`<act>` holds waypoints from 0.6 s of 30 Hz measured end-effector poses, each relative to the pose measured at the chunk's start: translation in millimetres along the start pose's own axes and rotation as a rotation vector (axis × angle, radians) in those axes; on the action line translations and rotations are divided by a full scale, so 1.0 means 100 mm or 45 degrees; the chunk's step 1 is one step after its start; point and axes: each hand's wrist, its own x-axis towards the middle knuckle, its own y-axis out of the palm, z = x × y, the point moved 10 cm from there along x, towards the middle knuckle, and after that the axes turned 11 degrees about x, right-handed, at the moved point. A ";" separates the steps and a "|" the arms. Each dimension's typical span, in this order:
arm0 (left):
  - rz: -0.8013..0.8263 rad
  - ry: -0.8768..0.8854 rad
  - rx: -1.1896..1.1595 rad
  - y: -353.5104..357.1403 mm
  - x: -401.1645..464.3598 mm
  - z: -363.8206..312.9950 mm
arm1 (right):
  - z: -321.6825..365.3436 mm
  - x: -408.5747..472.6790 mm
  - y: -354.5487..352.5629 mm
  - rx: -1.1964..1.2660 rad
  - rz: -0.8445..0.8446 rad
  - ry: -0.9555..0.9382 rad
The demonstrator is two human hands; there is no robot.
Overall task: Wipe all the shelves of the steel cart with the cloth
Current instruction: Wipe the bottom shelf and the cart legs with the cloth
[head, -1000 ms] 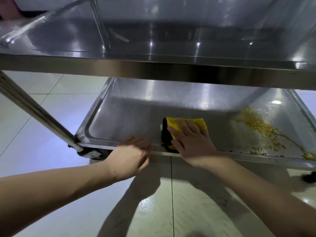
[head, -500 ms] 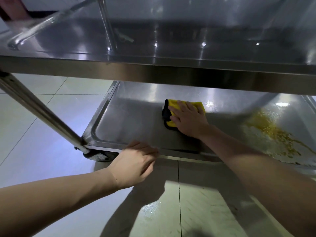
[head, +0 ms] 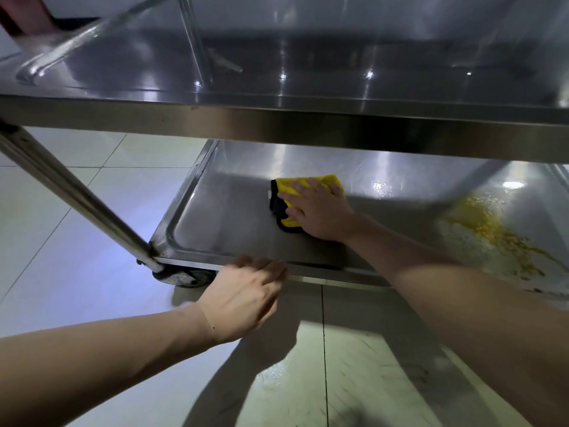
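We see the cloth (head: pixel 295 192) only partly, rest under right hand (head: pixel 317 211). Left hand (head: pixel 246 297) fingertips hidden below lower shelf (head: pixel 221 229) rim. Yellow spill (head: pixel 492 235) cut off at right edge.
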 end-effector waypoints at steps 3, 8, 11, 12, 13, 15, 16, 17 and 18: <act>0.064 0.007 -0.008 0.10 -0.04 -0.02 | 0.09 -0.17 0.06 0.048 0.052 -0.049; 0.013 -0.001 0.015 0.00 0.01 -0.02 | 0.06 -0.69 0.11 0.064 0.071 0.008; -0.014 -0.104 0.031 -0.08 0.13 0.05 | 0.00 -1.01 0.11 0.079 0.037 0.039; -0.029 -0.121 0.043 -0.12 0.18 0.06 | -0.05 -1.09 0.10 0.077 0.028 0.048; -0.038 -0.123 0.056 -0.14 0.23 0.06 | -0.08 -1.16 0.09 0.071 0.013 0.051; -0.054 -0.095 0.057 -0.20 0.31 0.05 | -0.15 -1.25 0.06 0.061 -0.001 0.062; -0.065 -0.070 0.052 -0.24 0.35 0.04 | -0.20 -1.29 0.05 0.064 0.008 0.074; -0.070 -0.042 0.051 -0.27 0.38 0.03 | -0.24 -1.31 0.06 0.070 0.018 0.081; -0.080 -0.004 0.055 -0.30 0.41 0.02 | -0.28 -1.34 0.06 0.075 0.019 0.085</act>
